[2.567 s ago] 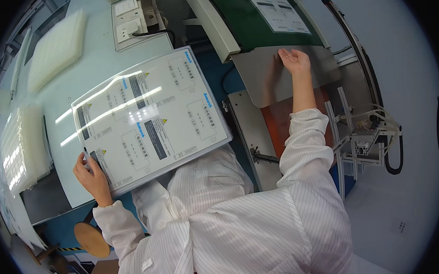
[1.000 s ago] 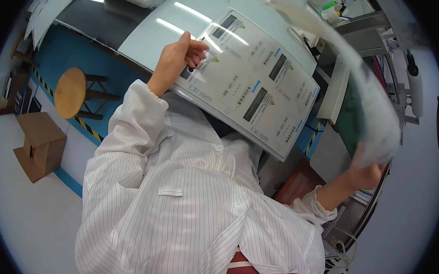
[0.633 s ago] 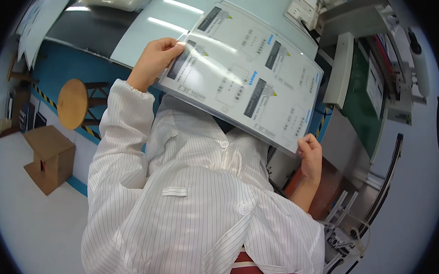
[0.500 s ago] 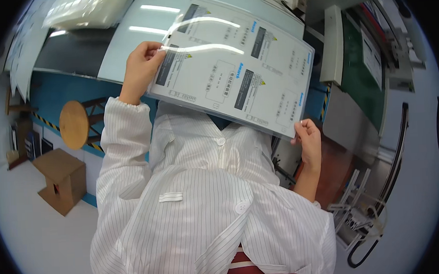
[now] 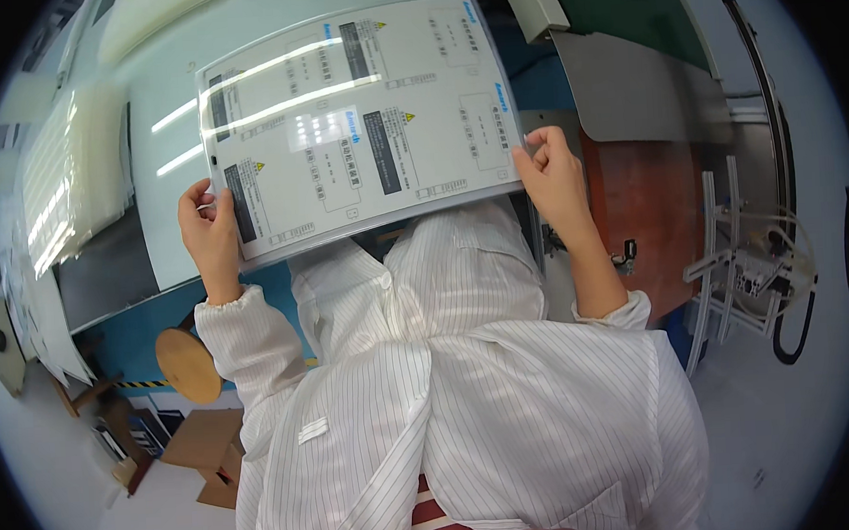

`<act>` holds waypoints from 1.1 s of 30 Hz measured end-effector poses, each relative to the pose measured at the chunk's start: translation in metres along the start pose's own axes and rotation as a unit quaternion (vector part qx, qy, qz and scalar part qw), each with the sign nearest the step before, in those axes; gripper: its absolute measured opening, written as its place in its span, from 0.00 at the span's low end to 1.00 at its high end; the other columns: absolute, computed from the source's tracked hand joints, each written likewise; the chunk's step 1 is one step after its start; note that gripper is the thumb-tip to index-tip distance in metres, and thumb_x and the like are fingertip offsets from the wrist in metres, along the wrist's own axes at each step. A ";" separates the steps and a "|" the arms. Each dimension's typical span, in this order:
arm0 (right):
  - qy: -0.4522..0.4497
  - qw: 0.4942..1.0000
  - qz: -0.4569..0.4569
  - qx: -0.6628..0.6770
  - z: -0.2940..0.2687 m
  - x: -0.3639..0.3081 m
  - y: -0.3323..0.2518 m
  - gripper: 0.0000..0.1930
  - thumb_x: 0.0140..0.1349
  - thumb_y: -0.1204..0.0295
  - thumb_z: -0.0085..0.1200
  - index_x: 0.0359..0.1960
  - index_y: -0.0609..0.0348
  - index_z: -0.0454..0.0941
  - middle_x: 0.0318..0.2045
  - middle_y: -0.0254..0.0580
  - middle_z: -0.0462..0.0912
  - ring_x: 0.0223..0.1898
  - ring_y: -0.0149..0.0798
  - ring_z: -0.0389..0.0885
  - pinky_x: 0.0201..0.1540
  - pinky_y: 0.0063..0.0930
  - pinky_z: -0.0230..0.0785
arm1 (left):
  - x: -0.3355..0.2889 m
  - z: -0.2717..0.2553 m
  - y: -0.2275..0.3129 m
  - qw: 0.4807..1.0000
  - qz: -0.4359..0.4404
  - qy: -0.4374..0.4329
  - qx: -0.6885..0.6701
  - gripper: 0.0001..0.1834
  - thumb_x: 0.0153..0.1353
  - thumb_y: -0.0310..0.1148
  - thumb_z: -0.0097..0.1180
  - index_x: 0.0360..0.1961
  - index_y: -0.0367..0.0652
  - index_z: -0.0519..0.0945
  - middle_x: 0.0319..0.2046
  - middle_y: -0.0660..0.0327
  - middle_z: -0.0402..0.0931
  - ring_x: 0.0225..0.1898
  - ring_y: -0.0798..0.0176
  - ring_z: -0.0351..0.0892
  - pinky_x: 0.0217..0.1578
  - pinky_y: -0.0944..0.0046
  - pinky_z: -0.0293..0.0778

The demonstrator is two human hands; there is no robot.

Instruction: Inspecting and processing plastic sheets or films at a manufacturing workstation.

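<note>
Hands, left hand [image 5: 209, 228] and right hand [image 5: 552, 170], pinch the printed sheet [image 5: 360, 124] between them.

The person wears a white coat with thin dark stripes, and the long sleeves close with elastic cuffs at both wrists. The left hand [image 5: 210, 233] and right hand [image 5: 554, 174] are bare. A small white tab is on the chest.

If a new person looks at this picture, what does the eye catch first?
A large glossy printed sheet, held flat by the left hand and right hand at its near corners, fills the upper middle. Below it spreads a white striped coat; a round wooden stool stands lower left.
</note>
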State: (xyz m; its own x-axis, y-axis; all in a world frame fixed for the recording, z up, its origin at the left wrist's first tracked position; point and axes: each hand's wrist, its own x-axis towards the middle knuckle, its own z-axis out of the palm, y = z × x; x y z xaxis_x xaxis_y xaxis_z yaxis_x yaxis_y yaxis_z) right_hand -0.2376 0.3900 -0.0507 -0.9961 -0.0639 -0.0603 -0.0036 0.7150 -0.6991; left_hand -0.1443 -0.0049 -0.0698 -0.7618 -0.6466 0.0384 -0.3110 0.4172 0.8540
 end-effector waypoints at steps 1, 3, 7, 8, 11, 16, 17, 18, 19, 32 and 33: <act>0.020 0.995 -0.017 -0.096 -0.003 -0.002 -0.010 0.12 0.59 0.69 0.57 0.39 0.63 0.71 0.17 0.30 0.71 0.19 0.22 0.67 0.22 0.22 0.61 | -0.002 0.000 -0.001 0.999 0.007 0.014 0.031 0.17 0.56 0.27 0.59 0.46 0.35 0.75 0.33 0.65 0.67 0.28 0.75 0.63 0.30 0.74 0.67; 0.023 0.996 0.009 -0.086 -0.014 0.004 -0.008 0.14 0.58 0.68 0.59 0.41 0.62 0.71 0.17 0.31 0.71 0.19 0.23 0.67 0.24 0.22 0.62 | 0.001 -0.001 -0.008 0.999 0.009 -0.011 0.029 0.18 0.56 0.29 0.58 0.48 0.35 0.74 0.36 0.63 0.67 0.30 0.73 0.63 0.32 0.72 0.67; 0.055 0.996 0.022 0.063 -0.039 0.039 0.039 0.13 0.60 0.67 0.57 0.42 0.62 0.74 0.23 0.31 0.75 0.22 0.29 0.71 0.27 0.20 0.65 | 0.003 0.004 -0.009 0.997 0.040 -0.012 0.067 0.20 0.60 0.33 0.56 0.52 0.35 0.73 0.38 0.62 0.67 0.31 0.73 0.62 0.34 0.73 0.67; 0.059 0.996 0.025 0.062 -0.048 0.048 0.043 0.13 0.60 0.67 0.57 0.42 0.62 0.74 0.23 0.31 0.75 0.22 0.29 0.71 0.27 0.20 0.65 | 0.003 0.005 -0.007 0.996 0.038 -0.001 0.076 0.20 0.61 0.34 0.55 0.52 0.35 0.73 0.39 0.62 0.67 0.31 0.73 0.62 0.34 0.72 0.67; 0.068 0.962 0.109 0.243 -0.077 0.077 0.050 0.14 0.63 0.71 0.52 0.47 0.66 0.72 0.34 0.40 0.78 0.32 0.33 0.77 0.34 0.24 0.72 | 0.003 0.006 -0.011 0.995 0.044 0.006 0.091 0.20 0.62 0.35 0.54 0.52 0.35 0.73 0.41 0.59 0.66 0.33 0.71 0.64 0.36 0.70 0.67; 0.161 0.839 0.140 0.501 -0.103 0.122 0.099 0.23 0.65 0.77 0.45 0.59 0.76 0.57 0.54 0.61 0.67 0.55 0.48 0.71 0.59 0.39 0.67 | 0.002 0.017 -0.005 0.975 0.105 0.043 0.192 0.20 0.63 0.37 0.53 0.52 0.35 0.72 0.43 0.51 0.67 0.43 0.57 0.67 0.46 0.60 0.66; 0.195 0.805 0.147 0.540 -0.103 0.131 0.108 0.24 0.65 0.77 0.44 0.60 0.75 0.56 0.56 0.61 0.64 0.58 0.50 0.68 0.62 0.40 0.65 | 0.002 0.018 -0.006 0.975 0.105 0.044 0.193 0.20 0.63 0.37 0.53 0.52 0.35 0.72 0.43 0.51 0.67 0.43 0.57 0.67 0.46 0.60 0.66; 0.195 0.805 0.146 0.540 -0.106 0.140 0.116 0.24 0.65 0.77 0.44 0.60 0.75 0.56 0.56 0.61 0.64 0.58 0.50 0.68 0.62 0.40 0.65 | 0.002 0.019 -0.009 0.968 0.125 0.057 0.212 0.21 0.63 0.39 0.52 0.52 0.36 0.72 0.44 0.52 0.67 0.42 0.58 0.67 0.43 0.62 0.67; 0.209 0.789 0.141 0.560 -0.110 0.148 0.124 0.25 0.65 0.78 0.43 0.61 0.76 0.53 0.58 0.61 0.61 0.60 0.51 0.64 0.64 0.42 0.61 | 0.002 0.019 -0.012 0.960 0.145 0.070 0.230 0.21 0.64 0.40 0.52 0.52 0.36 0.73 0.44 0.52 0.67 0.42 0.59 0.68 0.40 0.64 0.68; 0.183 0.683 0.177 0.685 -0.148 0.208 0.138 0.23 0.66 0.79 0.32 0.62 0.79 0.48 0.64 0.61 0.53 0.68 0.55 0.51 0.70 0.49 0.47 | 0.001 0.019 -0.008 0.967 0.117 0.079 0.211 0.19 0.65 0.38 0.51 0.52 0.37 0.73 0.43 0.53 0.68 0.43 0.59 0.68 0.40 0.64 0.67; 0.182 0.671 0.181 0.695 -0.150 0.211 0.138 0.23 0.66 0.79 0.31 0.61 0.79 0.48 0.64 0.62 0.54 0.68 0.55 0.51 0.70 0.49 0.47 | 0.001 0.018 -0.007 0.965 0.117 0.079 0.220 0.19 0.65 0.37 0.50 0.52 0.36 0.73 0.43 0.53 0.68 0.42 0.59 0.68 0.40 0.64 0.67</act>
State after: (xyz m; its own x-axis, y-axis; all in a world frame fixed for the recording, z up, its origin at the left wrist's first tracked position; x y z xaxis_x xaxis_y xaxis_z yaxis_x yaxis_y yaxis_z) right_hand -0.4615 0.5791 -0.0529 -0.8662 0.2939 -0.4042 0.0779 -0.7195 -0.6902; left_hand -0.1532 0.0034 -0.0853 -0.7546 -0.5773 0.3119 -0.3795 0.7717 0.5103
